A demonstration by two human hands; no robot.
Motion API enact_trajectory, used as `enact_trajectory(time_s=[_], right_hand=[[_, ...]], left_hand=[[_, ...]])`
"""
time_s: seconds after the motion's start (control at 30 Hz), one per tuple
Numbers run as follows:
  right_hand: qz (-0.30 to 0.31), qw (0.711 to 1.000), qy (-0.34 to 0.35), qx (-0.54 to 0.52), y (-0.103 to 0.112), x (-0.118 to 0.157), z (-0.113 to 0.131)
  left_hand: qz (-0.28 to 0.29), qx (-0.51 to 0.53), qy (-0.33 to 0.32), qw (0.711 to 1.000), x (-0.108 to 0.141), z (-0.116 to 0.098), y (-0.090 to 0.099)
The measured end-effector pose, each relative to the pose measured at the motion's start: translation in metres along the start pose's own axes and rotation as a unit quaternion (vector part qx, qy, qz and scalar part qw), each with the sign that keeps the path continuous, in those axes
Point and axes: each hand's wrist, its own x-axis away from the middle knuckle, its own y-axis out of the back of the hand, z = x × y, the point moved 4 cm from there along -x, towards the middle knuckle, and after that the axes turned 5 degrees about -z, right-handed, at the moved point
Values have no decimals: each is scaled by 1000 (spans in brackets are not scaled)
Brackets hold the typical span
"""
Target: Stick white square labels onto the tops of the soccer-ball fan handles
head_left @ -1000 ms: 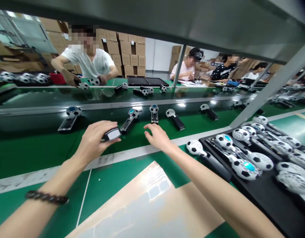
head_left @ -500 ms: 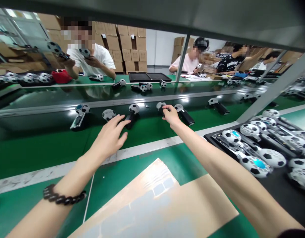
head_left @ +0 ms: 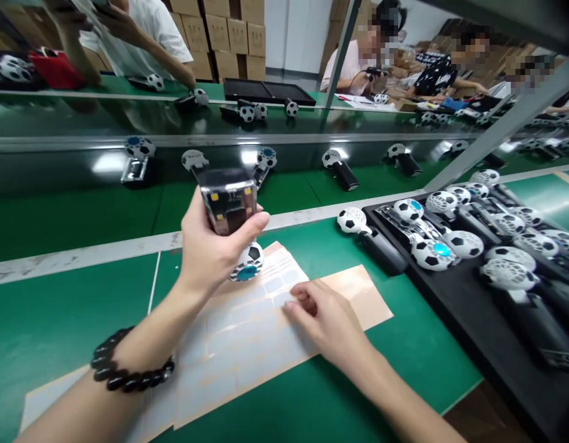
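Note:
My left hand [head_left: 213, 252] grips a football-patterned handheld fan by its clear rectangular handle [head_left: 228, 202], which shows small yellow squares inside. The fan's black-and-white head [head_left: 246, 266], with a blue centre, points down just above a sheet of pale labels [head_left: 233, 332] on tan backing. My right hand [head_left: 324, 320] rests on that sheet's right part, its bent fingertips touching the labels. Nothing shows in its fingers.
A black tray [head_left: 473, 335] at the right holds several fans. One fan [head_left: 351, 219] lies at its near edge. More fans stand along a green belt [head_left: 294, 194] ahead. Co-workers sit beyond the shelf posts, with stacked cartons [head_left: 229, 31] behind.
My left hand has taken a fan and raised it over the label sheet. My right hand has come back from the belt onto the sheet. The view has tilted downward.

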Motion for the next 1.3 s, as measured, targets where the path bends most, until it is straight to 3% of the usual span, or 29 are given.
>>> enact_trajectory(time_s=[0.13, 0.5, 0.67, 0.83, 0.93, 1.07, 1.17, 1.3], right_hand=[[-28, 999, 15, 28, -18, 1, 2], [-49, 999, -7, 4, -24, 2, 4], [19, 990, -41, -134, -7, 1, 6], [103, 945, -77, -301, 15, -8, 11], [99, 924, -82, -360, 32, -21, 35], [91, 902, -12, -421, 53, -40, 92], [75, 900, 20, -428, 59, -48, 124], [65, 907, 31, -414, 58, -51, 139]], left_hand=[[9, 11, 13, 1000, 18, 8, -7], [42, 22, -57, 997, 29, 8, -7], [59, 22, -89, 994, 32, 6, -9], [81, 20, -115, 990, 29, 2, -7], [86, -7, -187, 979, 19, -10, 4], [125, -45, -279, 951, 6, -26, 19], [139, -66, -307, 939, 0, -30, 27], [138, -102, -315, 933, -3, -32, 33]])
